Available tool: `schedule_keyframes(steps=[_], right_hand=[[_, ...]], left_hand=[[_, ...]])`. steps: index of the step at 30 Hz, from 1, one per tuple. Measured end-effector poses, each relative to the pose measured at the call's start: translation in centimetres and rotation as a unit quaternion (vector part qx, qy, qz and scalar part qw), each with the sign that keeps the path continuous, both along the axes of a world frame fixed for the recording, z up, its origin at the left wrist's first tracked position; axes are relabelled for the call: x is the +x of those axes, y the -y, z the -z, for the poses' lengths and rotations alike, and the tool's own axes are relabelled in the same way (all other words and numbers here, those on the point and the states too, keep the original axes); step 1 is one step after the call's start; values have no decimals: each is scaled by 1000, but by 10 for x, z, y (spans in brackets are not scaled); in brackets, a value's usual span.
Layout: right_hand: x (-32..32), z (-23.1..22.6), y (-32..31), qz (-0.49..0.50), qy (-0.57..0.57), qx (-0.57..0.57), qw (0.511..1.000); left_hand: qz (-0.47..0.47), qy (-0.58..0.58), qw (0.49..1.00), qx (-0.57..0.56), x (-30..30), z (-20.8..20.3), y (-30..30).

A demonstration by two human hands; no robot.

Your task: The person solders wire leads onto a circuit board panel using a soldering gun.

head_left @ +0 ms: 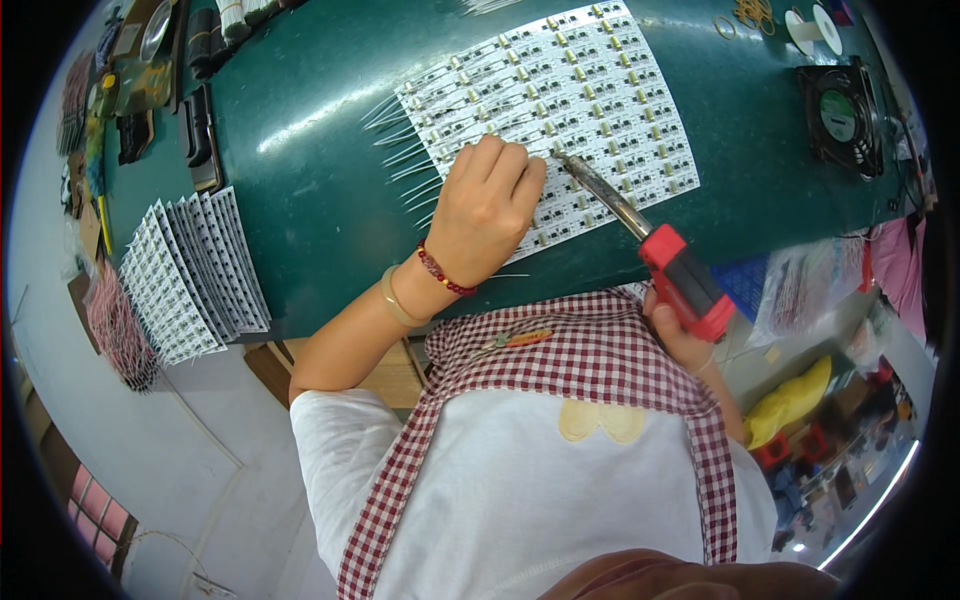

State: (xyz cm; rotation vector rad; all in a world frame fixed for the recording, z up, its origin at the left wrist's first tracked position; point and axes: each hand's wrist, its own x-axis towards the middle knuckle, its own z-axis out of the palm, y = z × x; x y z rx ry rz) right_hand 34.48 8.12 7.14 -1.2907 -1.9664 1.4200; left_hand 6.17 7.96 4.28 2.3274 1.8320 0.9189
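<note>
A large white circuit board panel, set with rows of small components, lies on the green table. Thin white wires stick out past its left edge. My left hand rests over the panel's lower middle, fingers curled and closed; their tips and anything in them are hidden from above. A pale wire end shows just below that hand. In my right hand, at the table's front edge, is a soldering iron with a red and black handle. Its metal tip points up-left, at the panel just right of my left fingers.
Several similar panels stand in a row at the table's left edge, beside a bundle of reddish wires. A black fan and a white spool sit at the far right, near rubber bands. Dark holders lie left.
</note>
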Motion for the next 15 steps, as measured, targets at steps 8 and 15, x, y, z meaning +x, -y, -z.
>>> schedule_keyframes(steps=[8,15], right_hand=[[11,1,4,20,-25,-9,999],[12,-3,6,18,-20,-18,999]], left_hand=[[-3,-20,1000,-1,-3,0,0],[-3,-8,1000,16,0,0,2]])
